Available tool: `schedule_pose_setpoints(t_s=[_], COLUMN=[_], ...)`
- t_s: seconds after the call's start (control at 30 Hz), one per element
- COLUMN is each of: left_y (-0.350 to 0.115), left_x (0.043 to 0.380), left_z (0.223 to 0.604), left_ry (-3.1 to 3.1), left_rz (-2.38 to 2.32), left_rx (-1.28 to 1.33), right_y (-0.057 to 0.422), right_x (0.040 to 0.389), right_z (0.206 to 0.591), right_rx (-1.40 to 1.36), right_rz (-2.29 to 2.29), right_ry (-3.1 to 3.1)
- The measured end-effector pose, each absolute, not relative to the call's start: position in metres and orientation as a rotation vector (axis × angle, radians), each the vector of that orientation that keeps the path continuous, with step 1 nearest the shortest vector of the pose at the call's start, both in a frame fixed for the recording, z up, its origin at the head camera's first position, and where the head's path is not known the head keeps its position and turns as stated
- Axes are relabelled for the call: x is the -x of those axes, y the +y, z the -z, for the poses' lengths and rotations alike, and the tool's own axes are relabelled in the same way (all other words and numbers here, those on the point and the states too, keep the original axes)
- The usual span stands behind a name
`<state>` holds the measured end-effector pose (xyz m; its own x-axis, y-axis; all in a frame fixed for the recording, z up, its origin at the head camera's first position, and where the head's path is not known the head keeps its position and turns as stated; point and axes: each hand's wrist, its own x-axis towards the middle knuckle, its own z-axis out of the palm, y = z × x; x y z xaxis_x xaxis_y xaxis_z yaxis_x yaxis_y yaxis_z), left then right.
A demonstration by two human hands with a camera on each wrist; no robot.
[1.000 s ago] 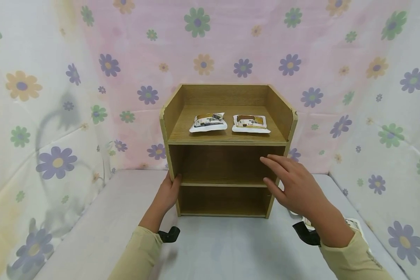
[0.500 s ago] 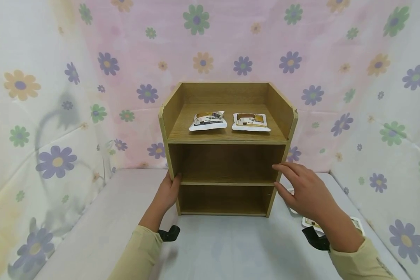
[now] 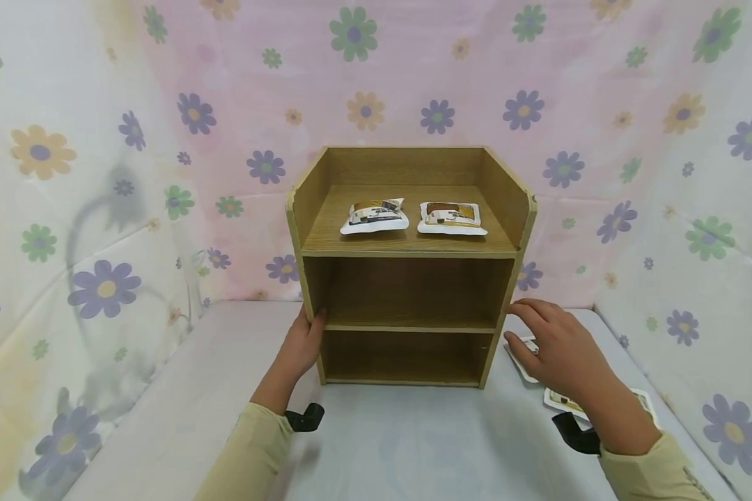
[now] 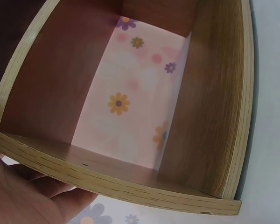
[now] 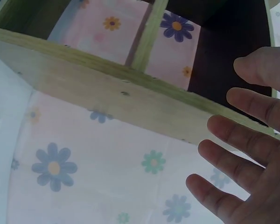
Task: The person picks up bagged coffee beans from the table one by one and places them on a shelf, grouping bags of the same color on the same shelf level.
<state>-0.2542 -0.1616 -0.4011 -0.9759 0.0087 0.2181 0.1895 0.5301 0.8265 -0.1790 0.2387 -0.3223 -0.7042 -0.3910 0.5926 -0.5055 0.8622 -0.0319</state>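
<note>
A small wooden shelf unit (image 3: 407, 255) with three levels stands on the white table. My left hand (image 3: 299, 348) grips its left side panel, the thumb at the front edge and the fingers round the outside. In the left wrist view those fingers (image 4: 70, 203) show past the panel. Beside the right panel (image 5: 116, 93), my right hand (image 3: 559, 346) holds nothing, its fingers spread in the right wrist view. On the top level lie two white-edged food packets, the left packet (image 3: 374, 217) tilted and the right packet (image 3: 452, 219) flat.
To the right of the shelf, a flat white-edged packet (image 3: 521, 363) lies on the table (image 3: 407, 445). Another packet (image 3: 562, 402) lies nearer, partly under my right wrist in the head view. Flowered cloth (image 3: 401, 76) surrounds the table at the back and sides.
My right hand has moved right and slightly down, from in front of the shelf's right part to beside its right panel. The left hand keeps its grip and the shelf stays put.
</note>
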Motion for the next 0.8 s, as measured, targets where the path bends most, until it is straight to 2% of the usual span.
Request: schedule_pose_setpoints(t_s=[0.8], left_y=[-0.160], left_x=[0.254], left_z=[0.401], left_ry=[-2.567], left_rz=[1.499], left_rx=[0.174], right_y=[0.256], right_x=[0.197], right_z=[0.353], right_rx=[-0.486], right_rz=[-0.254], right_ry=[-2.622])
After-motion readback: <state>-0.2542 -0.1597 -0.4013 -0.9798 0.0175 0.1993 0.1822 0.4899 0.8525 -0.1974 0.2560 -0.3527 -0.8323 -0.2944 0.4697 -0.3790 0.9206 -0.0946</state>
